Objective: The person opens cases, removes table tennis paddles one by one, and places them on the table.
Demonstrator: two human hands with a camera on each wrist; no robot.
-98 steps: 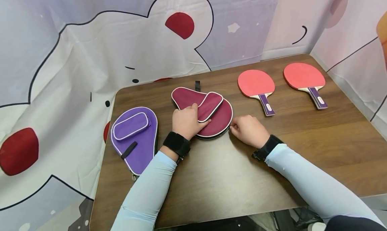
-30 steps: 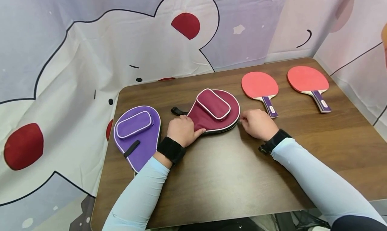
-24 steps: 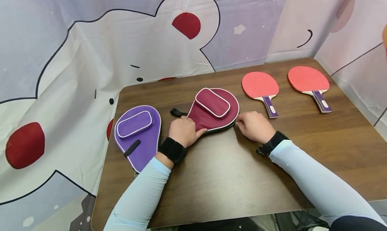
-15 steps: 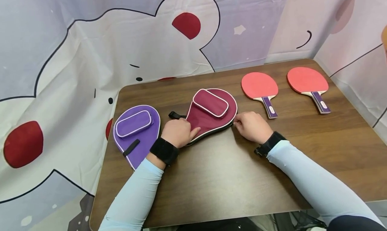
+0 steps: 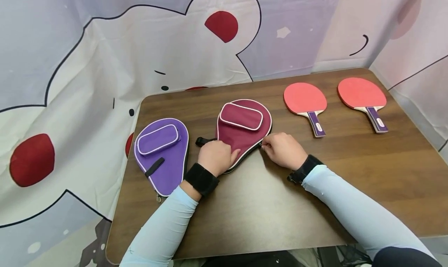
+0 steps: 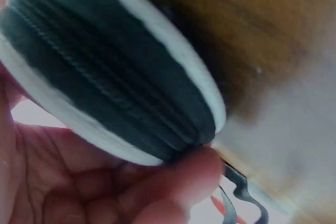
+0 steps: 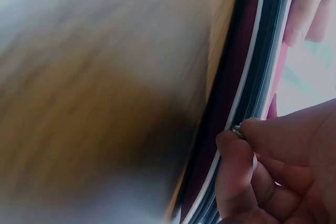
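Observation:
A maroon paddle case [image 5: 245,131] with white piping and a front pocket lies on the brown table [image 5: 280,205]. My left hand [image 5: 217,156] grips the case's narrow handle end; the left wrist view shows its fingers [image 6: 178,192] curled under the case's black zipper edge [image 6: 105,87]. My right hand [image 5: 281,150] pinches the small metal zipper pull [image 7: 237,128] at the case's right edge [image 7: 252,77].
A purple paddle case [image 5: 162,154] lies to the left, close to the table's left edge. Two red paddles with purple handles [image 5: 308,103] [image 5: 364,98] lie at the back right. A printed cloth backdrop [image 5: 105,45] surrounds the table.
The maroon case has turned so its narrow end points toward me. My right hand has slid along its edge toward the left and nearer, still pinching the zipper pull.

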